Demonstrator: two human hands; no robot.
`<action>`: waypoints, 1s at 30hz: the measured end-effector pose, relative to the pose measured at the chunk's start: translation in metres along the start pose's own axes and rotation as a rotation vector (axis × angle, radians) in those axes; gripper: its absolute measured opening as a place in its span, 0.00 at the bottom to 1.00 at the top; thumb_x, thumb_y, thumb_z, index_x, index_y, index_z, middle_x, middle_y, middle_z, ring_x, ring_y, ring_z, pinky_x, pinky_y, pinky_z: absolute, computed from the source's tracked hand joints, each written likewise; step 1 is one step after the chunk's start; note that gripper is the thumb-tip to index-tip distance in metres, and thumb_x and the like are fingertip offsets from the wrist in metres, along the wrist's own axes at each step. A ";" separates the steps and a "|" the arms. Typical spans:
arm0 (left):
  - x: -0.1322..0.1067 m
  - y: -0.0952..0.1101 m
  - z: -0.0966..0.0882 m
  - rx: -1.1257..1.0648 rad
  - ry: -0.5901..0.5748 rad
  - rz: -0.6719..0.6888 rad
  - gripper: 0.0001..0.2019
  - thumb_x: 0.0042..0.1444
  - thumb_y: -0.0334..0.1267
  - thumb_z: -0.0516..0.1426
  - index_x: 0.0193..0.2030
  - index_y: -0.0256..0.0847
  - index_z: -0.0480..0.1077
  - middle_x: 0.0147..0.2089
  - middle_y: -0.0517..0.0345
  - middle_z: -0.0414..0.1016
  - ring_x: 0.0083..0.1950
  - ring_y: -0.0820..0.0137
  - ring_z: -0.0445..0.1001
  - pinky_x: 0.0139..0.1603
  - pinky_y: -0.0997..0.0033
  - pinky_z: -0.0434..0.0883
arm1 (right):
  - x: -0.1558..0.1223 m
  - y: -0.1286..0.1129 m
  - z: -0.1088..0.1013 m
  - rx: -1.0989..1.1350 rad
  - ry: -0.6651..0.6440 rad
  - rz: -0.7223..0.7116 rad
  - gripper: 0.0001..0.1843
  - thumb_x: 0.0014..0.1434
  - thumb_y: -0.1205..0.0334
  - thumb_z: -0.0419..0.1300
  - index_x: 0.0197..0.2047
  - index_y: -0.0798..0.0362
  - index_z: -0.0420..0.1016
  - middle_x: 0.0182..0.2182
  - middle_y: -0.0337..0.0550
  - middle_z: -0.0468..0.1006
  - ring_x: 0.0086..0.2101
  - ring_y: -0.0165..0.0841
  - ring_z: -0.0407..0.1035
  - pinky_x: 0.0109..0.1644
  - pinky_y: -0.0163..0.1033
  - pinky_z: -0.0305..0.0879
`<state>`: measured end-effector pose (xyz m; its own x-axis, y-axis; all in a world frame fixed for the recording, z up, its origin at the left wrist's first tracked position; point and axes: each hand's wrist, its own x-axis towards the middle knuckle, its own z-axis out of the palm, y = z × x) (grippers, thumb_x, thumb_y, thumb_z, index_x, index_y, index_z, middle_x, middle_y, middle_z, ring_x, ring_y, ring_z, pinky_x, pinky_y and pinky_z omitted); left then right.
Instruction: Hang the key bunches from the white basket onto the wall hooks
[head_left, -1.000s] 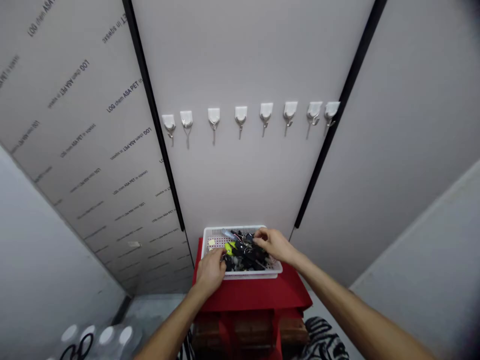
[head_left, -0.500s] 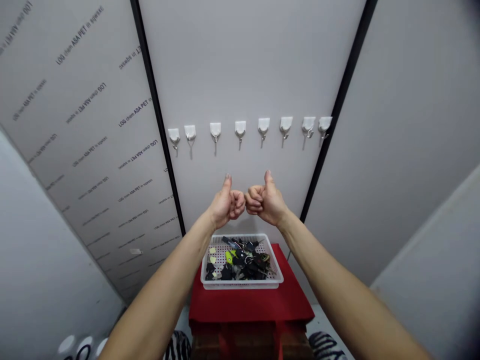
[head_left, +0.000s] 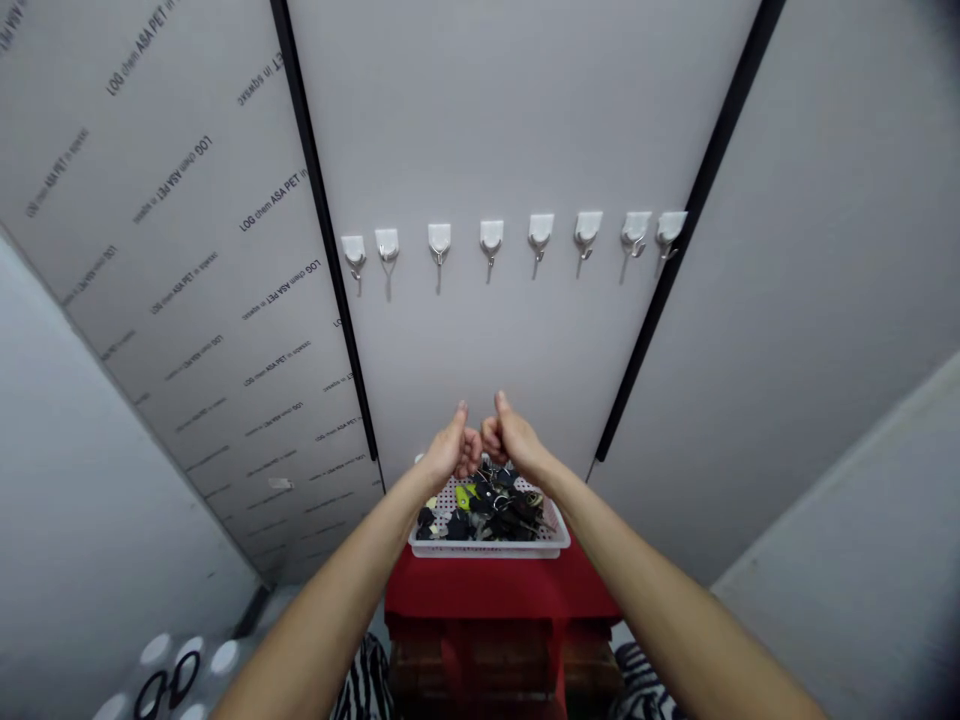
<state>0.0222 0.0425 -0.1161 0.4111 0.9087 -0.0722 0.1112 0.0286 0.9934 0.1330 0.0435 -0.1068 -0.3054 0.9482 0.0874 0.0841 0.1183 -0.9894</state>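
Note:
Just above the far part of a white plastic basket (head_left: pixel 491 549), my left hand (head_left: pixel 452 450) has its fingers curled in and its thumb pointing up. Close beside it, my right hand (head_left: pixel 516 442) makes the same shape, knuckles facing the left ones. Both hands are closed, and nothing shows in them. A pile of keys (head_left: pixel 499 510) with dark heads and metal rings lies in the basket, with a yellow-green key fob (head_left: pixel 463 497) among them. My hands partly hide the basket's back rim.
The basket rests on a red cloth (head_left: pixel 502 590) over a brown stand. Several white hooks (head_left: pixel 491 237) are fixed in a row on the grey wall ahead. Black strips (head_left: pixel 322 215) run down the wall. At lower left are black-handled scissors (head_left: pixel 184 680) and white round lids (head_left: pixel 225 657).
Both hands have come down toward the basket, still with thumbs up. The view has shifted, so the hooks appear higher and the basket slightly higher.

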 end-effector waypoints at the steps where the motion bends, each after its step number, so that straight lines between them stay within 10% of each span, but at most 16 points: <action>1: 0.000 -0.016 -0.001 0.081 0.046 -0.029 0.28 0.44 0.56 0.30 0.15 0.36 0.55 0.11 0.63 0.56 0.12 0.81 0.53 0.15 0.81 0.50 | -0.001 0.015 0.002 -0.118 0.045 -0.001 0.29 0.46 0.41 0.30 0.09 0.54 0.51 0.06 0.33 0.51 0.11 0.22 0.48 0.16 0.30 0.45; 6: 0.000 -0.087 -0.003 0.676 0.296 -0.081 0.12 0.43 0.41 0.47 0.29 0.34 0.63 0.29 0.54 0.67 0.31 0.72 0.64 0.31 0.75 0.59 | -0.014 0.084 0.009 -0.719 0.284 -0.122 0.17 0.49 0.54 0.43 0.17 0.54 0.61 0.18 0.40 0.64 0.24 0.30 0.59 0.29 0.35 0.53; 10: 0.006 -0.106 -0.001 0.933 0.320 -0.011 0.19 0.38 0.32 0.50 0.41 0.35 0.60 0.42 0.51 0.64 0.43 0.68 0.60 0.43 0.73 0.56 | -0.022 0.106 0.009 -0.858 0.356 -0.181 0.08 0.47 0.64 0.46 0.24 0.54 0.64 0.26 0.44 0.66 0.32 0.32 0.59 0.36 0.36 0.53; 18: 0.022 -0.103 0.003 0.988 0.207 -0.008 0.19 0.35 0.29 0.51 0.39 0.33 0.63 0.39 0.50 0.65 0.41 0.67 0.61 0.41 0.72 0.57 | -0.018 0.108 0.005 -0.851 0.367 -0.146 0.07 0.46 0.67 0.46 0.23 0.55 0.64 0.25 0.42 0.65 0.30 0.29 0.58 0.35 0.33 0.52; 30: -0.009 -0.061 -0.037 0.504 0.520 0.089 0.14 0.32 0.24 0.51 0.31 0.36 0.64 0.32 0.57 0.65 0.35 0.72 0.63 0.37 0.73 0.60 | -0.020 0.110 0.003 -0.846 0.444 -0.137 0.09 0.48 0.65 0.46 0.24 0.55 0.65 0.26 0.42 0.67 0.31 0.30 0.58 0.35 0.33 0.51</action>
<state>-0.0216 0.0480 -0.1723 -0.0312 0.9826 0.1830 0.5519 -0.1358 0.8228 0.1456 0.0368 -0.2173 0.0083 0.9148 0.4039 0.7831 0.2452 -0.5715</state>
